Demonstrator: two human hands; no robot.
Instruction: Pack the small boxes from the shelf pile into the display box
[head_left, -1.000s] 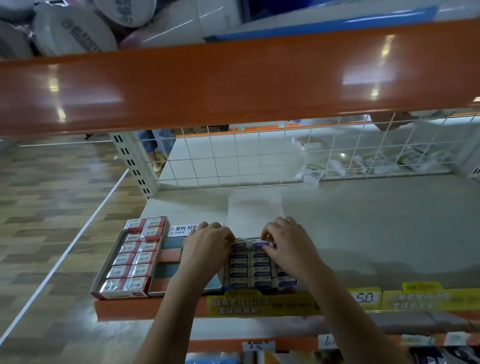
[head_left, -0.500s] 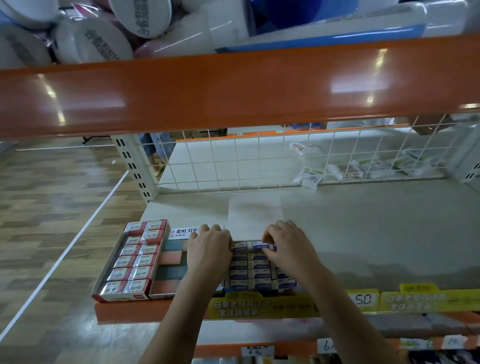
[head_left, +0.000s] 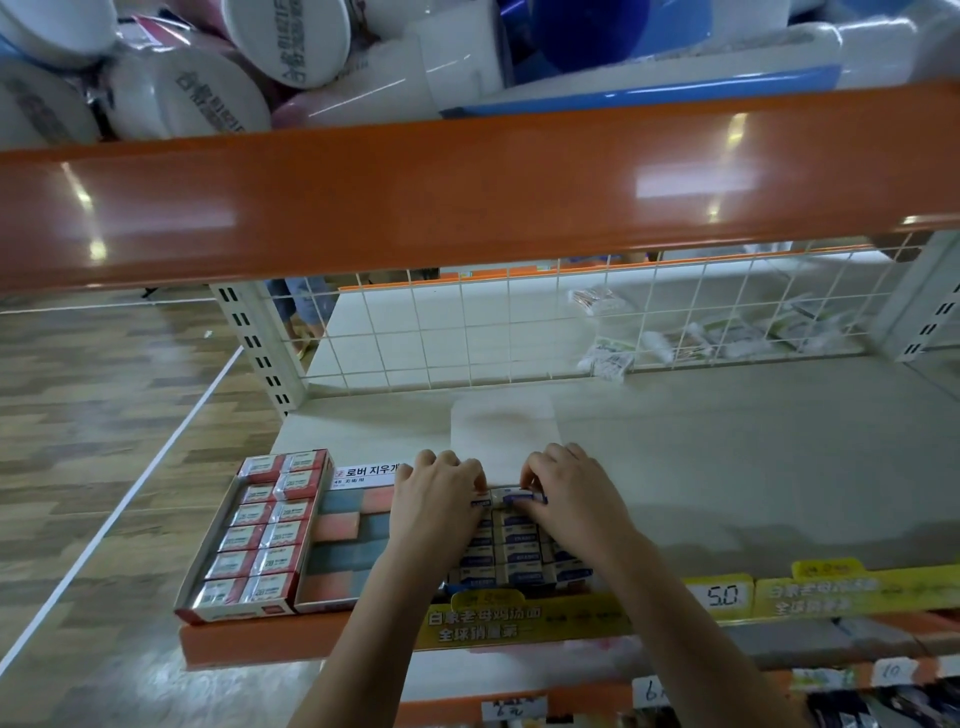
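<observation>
Several small blue-and-white boxes (head_left: 519, 558) lie in tight rows in the display box, whose pale lid flap (head_left: 501, 431) stands up behind them at the shelf's front edge. A small box (head_left: 511, 497) sits at the far end of the rows. My right hand (head_left: 576, 504) pinches that box with curled fingertips. My left hand (head_left: 436, 504) lies over the left column, its curled fingers gripping the far-row box beside it. The display box's left side is hidden under my left hand.
To the left stand a tray of red-and-white boxes (head_left: 260, 535) and a tray of pink and blue-grey blocks (head_left: 348, 545). An orange beam (head_left: 467, 192) hangs low overhead. White wire mesh (head_left: 467, 332) closes the back. Yellow price strips (head_left: 727, 597) line the front edge.
Both hands stay on the far row of small boxes, fingers shifting only slightly. The view has tilted a little upward.
</observation>
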